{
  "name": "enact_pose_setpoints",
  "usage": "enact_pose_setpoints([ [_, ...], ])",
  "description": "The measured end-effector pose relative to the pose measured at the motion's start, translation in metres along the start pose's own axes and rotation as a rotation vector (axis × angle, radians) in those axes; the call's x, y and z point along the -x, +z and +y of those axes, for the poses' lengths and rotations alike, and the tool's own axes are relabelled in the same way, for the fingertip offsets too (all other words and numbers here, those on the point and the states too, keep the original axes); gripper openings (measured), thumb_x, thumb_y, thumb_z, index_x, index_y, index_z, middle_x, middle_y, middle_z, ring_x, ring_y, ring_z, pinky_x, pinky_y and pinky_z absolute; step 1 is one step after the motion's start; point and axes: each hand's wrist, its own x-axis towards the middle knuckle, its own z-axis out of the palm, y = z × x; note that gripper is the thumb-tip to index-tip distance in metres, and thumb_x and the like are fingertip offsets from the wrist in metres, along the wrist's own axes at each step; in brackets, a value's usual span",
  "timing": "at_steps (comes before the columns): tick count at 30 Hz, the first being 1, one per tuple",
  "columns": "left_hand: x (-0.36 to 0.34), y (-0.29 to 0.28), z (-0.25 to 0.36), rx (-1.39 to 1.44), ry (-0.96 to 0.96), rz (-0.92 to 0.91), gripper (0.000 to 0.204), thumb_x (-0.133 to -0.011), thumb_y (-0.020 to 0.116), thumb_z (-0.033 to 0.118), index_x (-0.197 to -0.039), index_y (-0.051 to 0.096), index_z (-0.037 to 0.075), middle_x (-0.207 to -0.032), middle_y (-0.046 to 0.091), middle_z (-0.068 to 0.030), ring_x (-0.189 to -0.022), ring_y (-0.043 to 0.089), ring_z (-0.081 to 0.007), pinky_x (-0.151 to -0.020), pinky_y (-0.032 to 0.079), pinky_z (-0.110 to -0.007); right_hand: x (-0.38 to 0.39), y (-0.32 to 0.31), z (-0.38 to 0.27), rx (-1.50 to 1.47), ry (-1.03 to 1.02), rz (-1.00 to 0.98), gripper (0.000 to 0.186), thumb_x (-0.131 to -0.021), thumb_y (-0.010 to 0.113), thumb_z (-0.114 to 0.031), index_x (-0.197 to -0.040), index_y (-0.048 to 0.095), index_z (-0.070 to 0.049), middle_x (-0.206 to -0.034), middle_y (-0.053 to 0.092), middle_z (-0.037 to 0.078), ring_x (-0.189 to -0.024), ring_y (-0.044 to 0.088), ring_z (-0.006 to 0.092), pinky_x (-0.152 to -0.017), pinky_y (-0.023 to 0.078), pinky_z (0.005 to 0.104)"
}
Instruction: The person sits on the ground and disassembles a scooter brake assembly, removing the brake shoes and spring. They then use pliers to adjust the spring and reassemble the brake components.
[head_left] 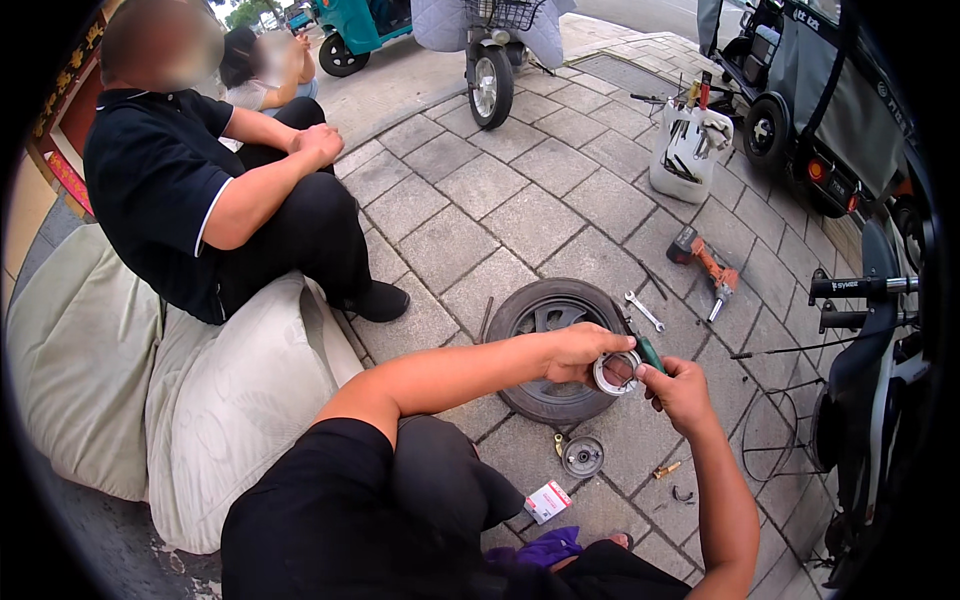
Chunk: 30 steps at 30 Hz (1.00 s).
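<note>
My left hand (pixel 583 352) grips a silver ring-shaped metal part (pixel 601 378) by its left side, above the wheel. The ring may be a pair of brake shoes; its detail is too small to be sure. From the right, my right hand (pixel 684 396) is closed around the ring's edge and a green-handled tool (pixel 650 353), whose tip I cannot make out. Under my hands, a small wheel with a black tyre (pixel 520 300) lies flat on the paving. Nearer to me is a round metal hub plate (pixel 582 457) with a brass-coloured lever.
A wrench (pixel 645 312) and an orange cordless impact driver (pixel 707 268) lie beyond the wheel. A white tool bucket (pixel 682 160) stands farther back. Near me are a small box (pixel 547 502) and a curved dark piece (pixel 683 495). A person (pixel 180 190) sits left; a scooter (pixel 870 330) stands right.
</note>
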Motion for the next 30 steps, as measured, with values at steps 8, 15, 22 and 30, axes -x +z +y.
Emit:
enact_pose_setpoints([
  [8, 0.001, 0.003, 0.003, 0.096, 0.014, -0.059, 0.028, -0.104, 0.067, 0.023, -0.121, 0.066, 0.002, -0.114, 0.074, -0.0131, -0.101, 0.076, -0.025, -0.089, 0.064, -0.043, 0.001, -0.001, -0.015, -0.126, -0.108, 0.095, 0.03, -0.09, 0.08, -0.02, -0.11, 0.071, 0.001, -0.086, 0.069, 0.002, -0.072, 0.061, 0.0094, -0.065, 0.05, 0.0278],
  [15, 0.001, 0.007, 0.01, 0.276, 0.16, 0.069, 0.03, -0.107, 0.059, 0.022, -0.129, 0.061, 0.001, -0.117, 0.074, -0.0136, -0.109, 0.074, -0.0271, -0.093, 0.062, -0.045, 0.028, -0.031, 0.0, -0.108, -0.201, 0.118, 0.041, -0.087, 0.056, 0.0, -0.126, 0.066, -0.001, -0.1, 0.07, 0.005, -0.087, 0.065, 0.0114, -0.078, 0.052, 0.0285],
  [22, -0.008, 0.001, 0.008, 0.328, 0.313, 0.238, 0.023, -0.103, 0.071, 0.021, -0.117, 0.063, 0.005, -0.114, 0.068, -0.0095, -0.105, 0.069, -0.0229, -0.092, 0.06, -0.05, 0.061, -0.003, 0.024, 0.049, -0.122, 0.015, 0.05, -0.087, 0.054, -0.005, -0.135, 0.065, -0.006, -0.115, 0.066, 0.01, -0.107, 0.064, 0.0185, -0.096, 0.051, 0.0338],
  [30, -0.016, 0.009, 0.004, 0.268, 0.492, 0.437, 0.023, -0.104, 0.069, 0.02, -0.118, 0.06, 0.005, -0.107, 0.068, -0.0076, -0.097, 0.069, -0.0197, -0.081, 0.061, -0.047, 0.057, 0.037, 0.028, 0.176, -0.163, 0.077, 0.053, -0.089, 0.055, -0.008, -0.142, 0.061, -0.006, -0.13, 0.06, 0.022, -0.122, 0.061, 0.0337, -0.109, 0.046, 0.0413],
])
